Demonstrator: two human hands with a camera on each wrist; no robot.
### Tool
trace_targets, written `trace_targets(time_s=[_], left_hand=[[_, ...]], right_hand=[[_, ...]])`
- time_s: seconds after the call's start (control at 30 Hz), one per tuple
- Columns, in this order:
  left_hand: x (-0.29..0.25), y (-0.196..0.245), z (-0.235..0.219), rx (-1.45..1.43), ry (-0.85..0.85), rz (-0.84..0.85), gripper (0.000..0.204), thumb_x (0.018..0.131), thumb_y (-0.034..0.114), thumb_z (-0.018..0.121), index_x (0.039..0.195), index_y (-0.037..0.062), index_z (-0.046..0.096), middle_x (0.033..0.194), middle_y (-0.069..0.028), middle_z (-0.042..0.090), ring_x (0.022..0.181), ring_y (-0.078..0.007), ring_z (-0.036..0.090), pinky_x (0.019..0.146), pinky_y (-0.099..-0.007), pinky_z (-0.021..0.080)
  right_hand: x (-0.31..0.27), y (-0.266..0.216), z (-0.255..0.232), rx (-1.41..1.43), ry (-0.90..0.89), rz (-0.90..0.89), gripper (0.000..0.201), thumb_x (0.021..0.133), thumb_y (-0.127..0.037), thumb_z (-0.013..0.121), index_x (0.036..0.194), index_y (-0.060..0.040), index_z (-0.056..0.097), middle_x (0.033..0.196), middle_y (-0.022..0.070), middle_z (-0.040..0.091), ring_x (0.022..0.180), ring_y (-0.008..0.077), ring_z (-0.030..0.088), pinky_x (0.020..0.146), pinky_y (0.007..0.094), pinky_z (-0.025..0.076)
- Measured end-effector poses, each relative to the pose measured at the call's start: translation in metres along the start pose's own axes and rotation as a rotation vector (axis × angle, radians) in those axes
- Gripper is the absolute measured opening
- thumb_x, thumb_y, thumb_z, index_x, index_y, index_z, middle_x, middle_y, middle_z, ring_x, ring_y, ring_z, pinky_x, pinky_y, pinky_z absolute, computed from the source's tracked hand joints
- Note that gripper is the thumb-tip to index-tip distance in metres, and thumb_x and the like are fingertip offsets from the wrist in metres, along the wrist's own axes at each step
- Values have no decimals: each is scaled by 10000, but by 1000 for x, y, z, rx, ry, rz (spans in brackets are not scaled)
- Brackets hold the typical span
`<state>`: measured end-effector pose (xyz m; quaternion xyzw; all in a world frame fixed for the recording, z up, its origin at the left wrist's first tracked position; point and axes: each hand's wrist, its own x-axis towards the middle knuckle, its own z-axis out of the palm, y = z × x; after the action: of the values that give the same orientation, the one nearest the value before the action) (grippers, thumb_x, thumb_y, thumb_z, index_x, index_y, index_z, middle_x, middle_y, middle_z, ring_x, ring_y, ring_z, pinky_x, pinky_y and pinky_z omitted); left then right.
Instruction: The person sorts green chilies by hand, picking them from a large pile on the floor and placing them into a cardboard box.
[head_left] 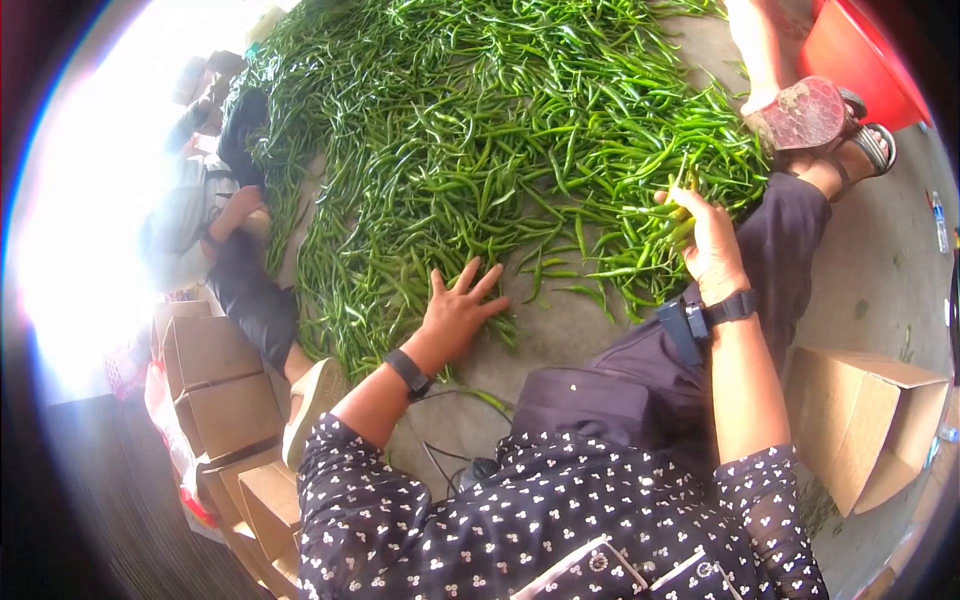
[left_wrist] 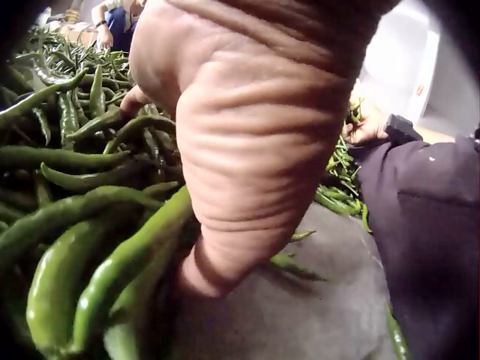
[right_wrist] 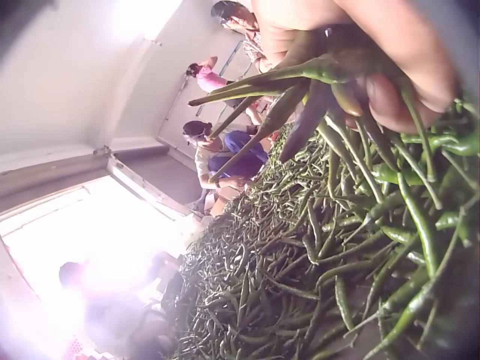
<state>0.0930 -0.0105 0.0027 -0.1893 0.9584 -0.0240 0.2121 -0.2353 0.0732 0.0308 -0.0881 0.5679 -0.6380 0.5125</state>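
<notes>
Two hands at the chilli heap [head_left: 480, 130]: left hand [head_left: 460, 310] flat and spread, right hand [head_left: 712, 245] with its grip round a bunch of chillies [right_wrist: 300, 90].

I see a grey concrete floor [head_left: 570, 335] carrying a broad heap of green chilli peppers [head_left: 480, 130] spread straight on it. An open cardboard box [head_left: 868, 420] lies on its side at the right; stacked cardboard boxes [head_left: 215, 385] stand at the left.

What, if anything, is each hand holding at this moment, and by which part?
The right hand grips a bunch of green chillies near their stem ends. The left hand holds nothing, resting spread on the chilli pile.
</notes>
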Motion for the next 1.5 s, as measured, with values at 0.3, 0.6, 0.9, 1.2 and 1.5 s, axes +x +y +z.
trace_targets(time_s=[0.3, 0.6, 0.9, 1.2, 1.5], left_hand=[[13, -18, 13, 119, 56, -402, 538, 764, 141, 592, 1236, 370, 472, 1490, -15, 61, 1329, -462, 25, 920, -707, 261], [11, -120, 18, 288, 282, -551, 516, 748, 66, 579, 1166, 363, 520, 1443, -30, 221, 1215, -374, 351, 813, -493, 463], [18, -237, -46, 249, 376, -1117, 556, 759, 47, 540, 1249, 295, 451, 1422, -63, 259, 1228, -380, 354, 871, -525, 417], [157, -109, -69, -235, 678, -321, 487, 710, 200, 656, 1182, 143, 551, 1295, -130, 440, 1224, -303, 390, 972, -485, 328], [324, -31, -142, -417, 609, -59, 492, 776, 366, 611, 1216, 161, 529, 1324, -123, 423, 1246, -286, 363, 990, -468, 300]], right_hand=[[2, 1, 6, 49, 57, 6, 133, 777, -180, 625, 805, -54, 658, 705, 14, 600, 562, 103, 540, 453, 237, 433], [4, 1, 1, -4, 33, 20, 144, 792, -182, 611, 833, -48, 644, 724, 24, 612, 525, 78, 509, 440, 209, 415], [4, -1, 8, 46, 49, 5, 133, 783, -163, 611, 823, -43, 652, 711, 20, 607, 578, 103, 551, 469, 233, 441], [-5, -5, 19, 30, 86, -2, 204, 786, -238, 623, 810, -39, 659, 663, -17, 540, 521, 69, 472, 457, 191, 358], [-8, -16, 24, 30, 89, -42, 167, 800, -135, 584, 849, 12, 646, 718, 70, 607, 573, 141, 569, 495, 240, 445]])
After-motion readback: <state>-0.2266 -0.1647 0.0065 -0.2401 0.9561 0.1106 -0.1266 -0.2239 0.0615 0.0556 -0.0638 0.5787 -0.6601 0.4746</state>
